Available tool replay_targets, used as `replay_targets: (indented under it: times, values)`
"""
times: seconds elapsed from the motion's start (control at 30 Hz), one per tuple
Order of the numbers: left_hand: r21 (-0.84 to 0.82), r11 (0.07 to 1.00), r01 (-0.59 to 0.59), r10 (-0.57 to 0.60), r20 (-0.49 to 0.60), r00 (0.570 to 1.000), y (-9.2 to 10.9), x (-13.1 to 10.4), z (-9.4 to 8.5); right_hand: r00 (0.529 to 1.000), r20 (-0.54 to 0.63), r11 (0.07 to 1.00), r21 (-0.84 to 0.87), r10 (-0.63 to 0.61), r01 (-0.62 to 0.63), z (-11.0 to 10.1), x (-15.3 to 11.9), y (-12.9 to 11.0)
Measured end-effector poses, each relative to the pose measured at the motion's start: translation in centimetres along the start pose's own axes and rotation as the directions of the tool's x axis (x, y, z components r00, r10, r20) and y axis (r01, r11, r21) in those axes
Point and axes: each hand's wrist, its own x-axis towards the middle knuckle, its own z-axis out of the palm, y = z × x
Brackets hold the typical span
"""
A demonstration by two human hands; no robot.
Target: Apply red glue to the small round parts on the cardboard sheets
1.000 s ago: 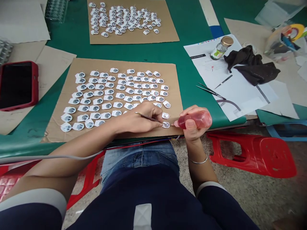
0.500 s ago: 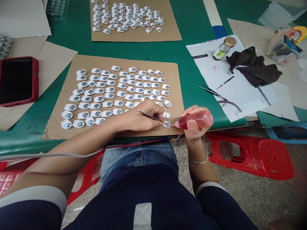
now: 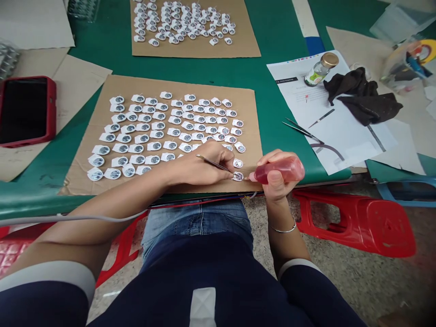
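Note:
My left hand (image 3: 207, 164) is closed round slim metal tweezers (image 3: 214, 162), their working end down at a small round piece with a white tab (image 3: 237, 176). My right hand (image 3: 276, 181) grips a red squeeze bottle (image 3: 279, 170) lying nearly level, its thin nozzle pointing left at that same piece. Whether the nozzle touches it I cannot tell. Just above sits another round piece (image 3: 238, 163). Many similar silver-faced pieces stand in rows on the cardboard sheet (image 3: 78, 168), some hidden under my left hand and forearm.
A second cardboard sheet (image 3: 197, 52) with more pieces lies farther back. At left is a red-cased phone (image 3: 25, 111). On the right, papers (image 3: 293, 95) carry a jar (image 3: 321, 69), a black cloth (image 3: 371, 106) and tweezers (image 3: 303, 131). A red stool (image 3: 388, 227) stands below the table edge.
Both hands keep nearly the same pose, tweezers and bottle still at the same round piece. The whole view has shifted very slightly.

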Motion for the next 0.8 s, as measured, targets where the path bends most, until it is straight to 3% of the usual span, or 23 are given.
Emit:
replay_targets:
  times: [0.2, 0.63, 0.8]
  values:
    - [-0.028, 0.999, 0.037, -0.036, 0.029, 0.999, 0.07, -0.08, -0.14, 0.997, -0.021, 0.994, 0.072, -0.081, 0.082, 0.32, 0.17, 0.28]
    - [-0.131, 0.991, 0.017, -0.009, 0.063, 0.998, -0.82, 0.04, 0.18, 0.996, 0.056, 0.996, 0.061, -0.067, 0.063, 0.27, 0.18, 0.28]
    - [-0.134, 0.991, 0.007, -0.005, 0.017, 1.000, -0.81, 0.02, 0.22, 0.993, 0.071, 0.994, 0.062, -0.092, 0.088, 0.42, 0.24, 0.34]
